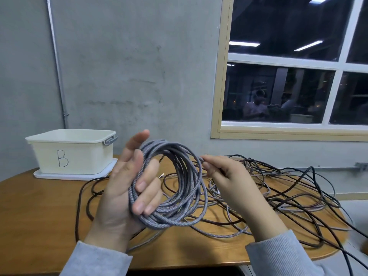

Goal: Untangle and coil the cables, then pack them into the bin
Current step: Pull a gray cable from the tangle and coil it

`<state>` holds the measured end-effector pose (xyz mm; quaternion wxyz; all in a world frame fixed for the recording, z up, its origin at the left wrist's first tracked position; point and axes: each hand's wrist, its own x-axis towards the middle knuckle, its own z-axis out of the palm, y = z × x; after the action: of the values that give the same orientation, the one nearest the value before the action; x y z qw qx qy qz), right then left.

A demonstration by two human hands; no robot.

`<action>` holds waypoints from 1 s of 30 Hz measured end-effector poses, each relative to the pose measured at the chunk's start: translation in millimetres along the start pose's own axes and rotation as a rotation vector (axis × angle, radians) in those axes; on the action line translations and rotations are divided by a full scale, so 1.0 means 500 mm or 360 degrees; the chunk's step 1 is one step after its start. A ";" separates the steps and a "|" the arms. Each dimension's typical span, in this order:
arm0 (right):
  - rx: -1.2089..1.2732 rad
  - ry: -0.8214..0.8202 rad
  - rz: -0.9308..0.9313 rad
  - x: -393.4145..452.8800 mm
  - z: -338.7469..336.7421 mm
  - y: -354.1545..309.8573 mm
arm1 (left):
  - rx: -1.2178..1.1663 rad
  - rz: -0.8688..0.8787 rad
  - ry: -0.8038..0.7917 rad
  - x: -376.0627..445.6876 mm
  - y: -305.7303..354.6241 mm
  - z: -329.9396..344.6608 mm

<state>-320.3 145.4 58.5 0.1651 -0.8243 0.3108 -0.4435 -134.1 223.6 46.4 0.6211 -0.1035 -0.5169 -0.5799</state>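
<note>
My left hand point(123, 188) holds a coil of grey braided cable point(179, 206) above the table, its lower fingers curled round several loops and the thumb and forefinger raised. My right hand point(229, 182) pinches a strand of the same grey cable at the coil's right side. A tangle of dark brown and black cables point(288, 192) lies on the wooden table point(39, 206) behind and to the right of my hands. A cream bin point(79, 156) marked "B" stands at the back left.
The bin sits on a white lid or tray point(95, 176) against the grey wall. Loose dark cable point(79, 206) loops over the table's left side and some hangs off the right edge. A window is at the upper right.
</note>
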 end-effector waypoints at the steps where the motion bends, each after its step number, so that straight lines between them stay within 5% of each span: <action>1: 0.0033 -0.0013 0.0007 -0.003 0.003 -0.001 | -0.0064 0.0013 -0.0011 0.001 0.002 0.000; 8: -0.0105 -0.0189 0.0075 -0.016 0.029 -0.003 | -0.0255 0.0069 0.0023 -0.004 0.006 -0.022; 13: -0.0099 -0.0336 0.0092 -0.024 0.034 -0.025 | 0.0181 0.0369 0.0625 -0.002 -0.005 -0.017; 24: 0.0736 -0.0622 0.0454 -0.019 0.032 -0.064 | -0.0210 -0.0019 -0.0048 -0.004 0.000 0.004; 30: 0.0753 -0.0187 0.0458 -0.020 0.051 -0.050 | -0.0135 -0.0106 0.0002 0.000 -0.009 -0.016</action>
<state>-294.2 170.5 51.9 0.4319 -0.7346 0.3023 -0.4271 -133.7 216.2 40.7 0.5969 -0.1121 -0.4945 -0.6218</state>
